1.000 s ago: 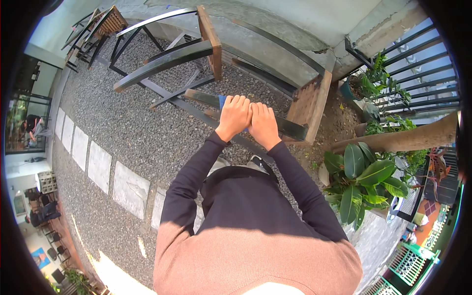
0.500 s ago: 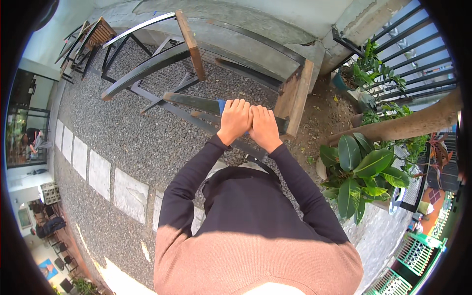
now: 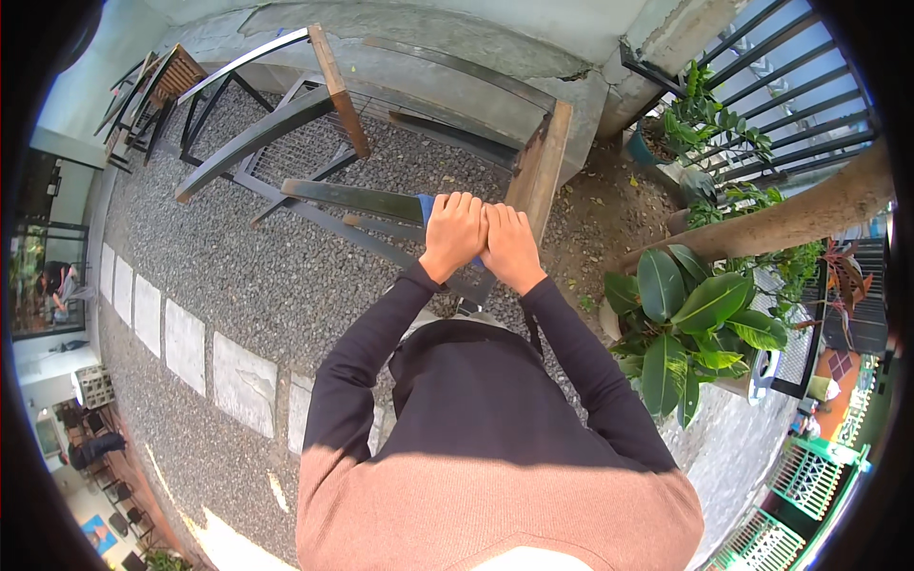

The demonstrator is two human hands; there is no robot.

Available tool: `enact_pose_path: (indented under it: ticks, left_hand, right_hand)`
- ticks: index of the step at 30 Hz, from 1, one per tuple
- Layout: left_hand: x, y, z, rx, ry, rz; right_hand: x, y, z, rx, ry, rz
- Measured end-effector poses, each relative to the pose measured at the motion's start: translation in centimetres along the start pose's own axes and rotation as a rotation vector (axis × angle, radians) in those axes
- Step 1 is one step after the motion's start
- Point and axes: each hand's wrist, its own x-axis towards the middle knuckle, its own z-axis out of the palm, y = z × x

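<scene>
My left hand (image 3: 453, 236) and my right hand (image 3: 510, 246) are side by side, both closed over the dark flat leg (image 3: 357, 198) of an overturned piece of furniture. Blue material (image 3: 426, 205), apparently a cloth, pokes out beside the left hand and lies under the fingers. The wooden end board (image 3: 541, 162) rises just past the right hand. My fingers hide the stretch of leg beneath them. A second overturned bench-like frame (image 3: 252, 143), with dark curved legs and a wooden edge, lies beyond to the left.
Grey gravel (image 3: 219, 247) covers the ground, with square stepping slabs (image 3: 243, 379) at left. A leafy plant (image 3: 681, 314) and a slanting trunk (image 3: 762, 224) stand at right, near a dark barred fence (image 3: 790, 76). More wooden furniture (image 3: 176, 76) is at far left.
Both hands have shifted right along the leg, nearer the wooden end board, still closed side by side. The whole scene has slid slightly left in the view.
</scene>
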Motion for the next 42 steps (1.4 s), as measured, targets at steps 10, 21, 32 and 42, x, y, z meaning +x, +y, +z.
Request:
enact_pose_path:
  ticks: [10,21,32,42]
  left_hand:
    - [-0.2,0.0,0.5,0.010,0.015,0.014]
    - [-0.7,-2.0,-0.8,-0.008,-0.003,0.093]
    - [-1.8,-7.5,-2.6,-0.057,0.017,0.083]
    - [-3.5,-14.1,-5.1,-0.063,0.043,0.061]
  right_hand:
    - [-0.1,-0.1,-0.2,-0.012,0.019,-0.010]
    - [1.0,-1.6,1.1,-0.138,-0.065,0.020]
    - [4.3,-5.3,3.8,-0.155,-0.020,-0.013]
    - [8.8,-10.1,6.8,-0.183,-0.041,-0.046]
